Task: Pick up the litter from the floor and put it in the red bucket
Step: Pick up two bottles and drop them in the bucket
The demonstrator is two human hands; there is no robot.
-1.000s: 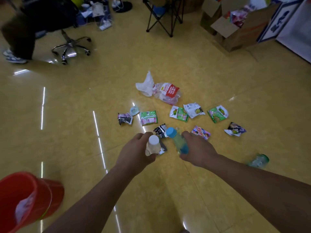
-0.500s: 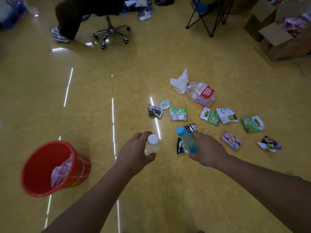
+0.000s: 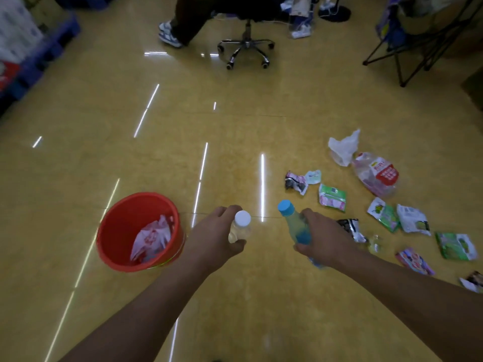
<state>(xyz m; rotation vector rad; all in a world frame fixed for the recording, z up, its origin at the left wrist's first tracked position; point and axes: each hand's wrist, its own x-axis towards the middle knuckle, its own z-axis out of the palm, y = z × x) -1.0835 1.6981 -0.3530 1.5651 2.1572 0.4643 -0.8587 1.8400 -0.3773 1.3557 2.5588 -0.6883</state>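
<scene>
Two arms reach forward mid-frame: left hand [image 3: 211, 239] grips one white-capped bottle [image 3: 240, 227], right hand [image 3: 324, 239] grips one blue-capped bottle [image 3: 294, 223]. One red bucket [image 3: 119, 226] stands lower left; about eleven wrappers [image 3: 332, 197] lie right.

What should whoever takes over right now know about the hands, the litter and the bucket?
Left hand grips a small clear white-capped plastic bottle; right hand grips a clear blue-capped plastic bottle.
Round red plastic bucket stands left of the left hand; a crumpled white-and-red plastic bag lies inside.
Left: bin both bottles, then the snack wrappers and plastic bags on the floor at right.
</scene>
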